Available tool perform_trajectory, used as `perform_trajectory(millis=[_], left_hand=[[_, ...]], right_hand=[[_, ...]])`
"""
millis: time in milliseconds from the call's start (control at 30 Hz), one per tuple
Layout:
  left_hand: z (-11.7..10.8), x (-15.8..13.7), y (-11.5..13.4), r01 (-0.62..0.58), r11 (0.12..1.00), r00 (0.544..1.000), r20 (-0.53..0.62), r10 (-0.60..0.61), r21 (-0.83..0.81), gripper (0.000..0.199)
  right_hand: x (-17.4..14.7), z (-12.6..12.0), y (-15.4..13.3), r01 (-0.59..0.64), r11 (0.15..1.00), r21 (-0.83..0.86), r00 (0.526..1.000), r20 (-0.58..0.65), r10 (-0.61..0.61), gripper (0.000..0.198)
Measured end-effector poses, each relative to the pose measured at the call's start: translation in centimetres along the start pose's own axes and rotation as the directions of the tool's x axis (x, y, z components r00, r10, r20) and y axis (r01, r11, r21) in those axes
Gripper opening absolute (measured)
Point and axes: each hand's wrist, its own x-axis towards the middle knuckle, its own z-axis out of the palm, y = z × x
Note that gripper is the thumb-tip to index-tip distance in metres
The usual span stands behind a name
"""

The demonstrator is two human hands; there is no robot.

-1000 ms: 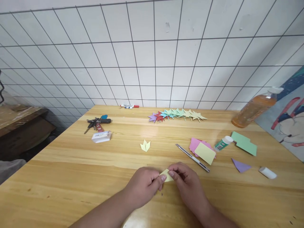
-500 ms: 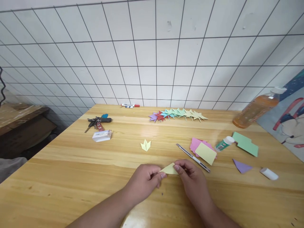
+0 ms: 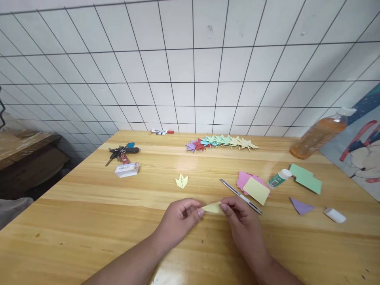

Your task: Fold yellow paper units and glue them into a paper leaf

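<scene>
Both hands pinch a small folded yellow paper point(image 3: 212, 207) just above the table point(image 3: 89, 221): left hand point(image 3: 181, 219) fingers grasp its left end, right hand point(image 3: 242, 221) fingers its right. A craft knife point(image 3: 240, 196) lies just beyond the right fingers.

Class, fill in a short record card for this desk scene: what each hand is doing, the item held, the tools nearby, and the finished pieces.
Left hand: pinches one end of the yellow folded paper
Right hand: pinches its other end
Nearest tool: utility knife, on the wooden table
Nearby: glue bottle, yellow paper sheet
Finished pieces: row of folded paper shapes; one yellow folded piece
</scene>
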Motion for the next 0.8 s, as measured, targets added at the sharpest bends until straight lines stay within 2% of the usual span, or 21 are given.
perform_trajectory(millis=[167,267,433,500,600,667,733,800], left_hand=[[-0.2,0.1,0.3,0.027,1.000,0.997,-0.066,-0.027,-0.005,0.029],[-0.3,-0.1,0.5,-0.015,0.999,0.996,-0.092,0.018,0.031,0.026],[-0.4,-0.2,0.1,-0.082,0.992,0.991,-0.093,0.091,0.098,0.025],[-0.3,-0.3,0.1,-0.089,0.987,0.993,-0.066,0.098,0.134,0.024],[-0.2,-0.5,0.5,-0.140,0.966,0.990,-0.001,0.144,0.216,0.018],[-0.1,-0.6,0.8,-0.201,0.923,0.979,0.033,0.202,0.328,0.023],[0.0,-0.7,0.9,-0.258,0.854,0.965,0.079,0.249,0.452,0.015],[0.1,-0.6,0.9,-0.301,0.806,0.953,0.138,0.268,0.510,0.025]], right_hand=[[0.0,0.0,0.0,0.012,1.000,0.004,1.000,-0.003,-0.012,0.017],[0.0,0.0,0.0,0.006,1.000,0.016,1.000,0.006,-0.006,0.017],[0.0,0.0,0.3,-0.071,0.996,0.057,0.997,0.022,0.070,0.018],[0.0,0.0,0.3,-0.074,0.997,0.037,0.997,0.035,0.073,0.017],[0.1,-0.1,0.1,-0.012,0.999,-0.043,0.998,0.065,0.014,0.017],[0.1,0.0,-0.2,0.053,0.993,-0.101,0.993,0.109,-0.042,0.017],[-0.1,0.0,-0.5,0.109,0.984,-0.143,0.982,0.169,-0.084,0.017],[-0.2,0.0,-0.7,0.144,0.977,-0.157,0.970,0.218,-0.108,0.018]])
